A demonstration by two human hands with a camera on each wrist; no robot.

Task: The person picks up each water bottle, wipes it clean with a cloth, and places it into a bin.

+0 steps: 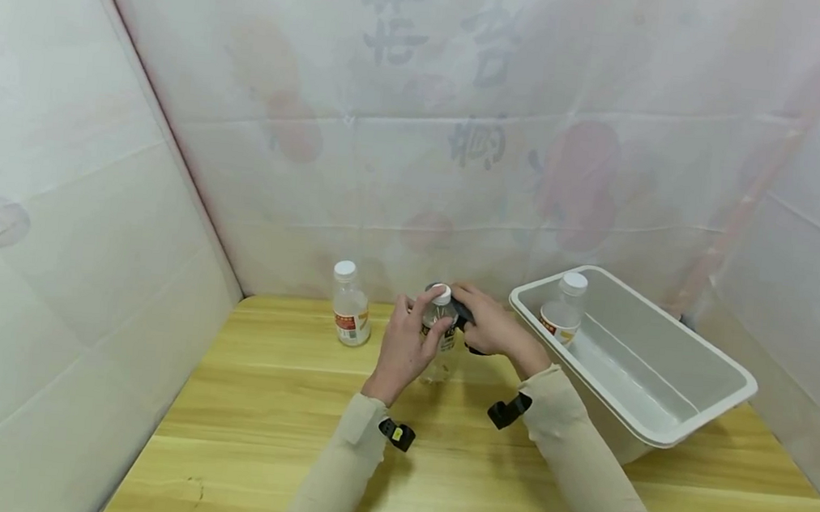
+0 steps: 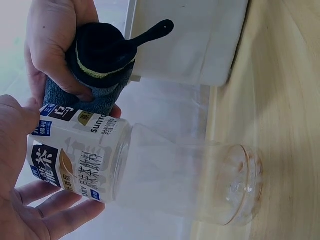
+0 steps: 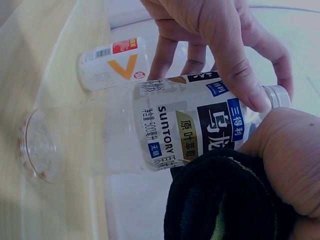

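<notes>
Bottle: clear, empty plastic bottle [image 1: 440,332] with white cap and printed label, upright mid-table.
Left hand: left hand [image 1: 406,341] wraps the bottle's labelled upper part.
Right hand: right hand [image 1: 493,326] clutches a dark, fuzzy cloth [image 2: 100,65] against the bottle's top.
Nearby: second labelled bottle [image 1: 350,304] stands left; third [image 1: 564,309] inside a white plastic tub [image 1: 662,392].
Surface: pale wooden table [image 1: 255,438], smooth-grained.
Room: translucent printed sheeting.
</notes>
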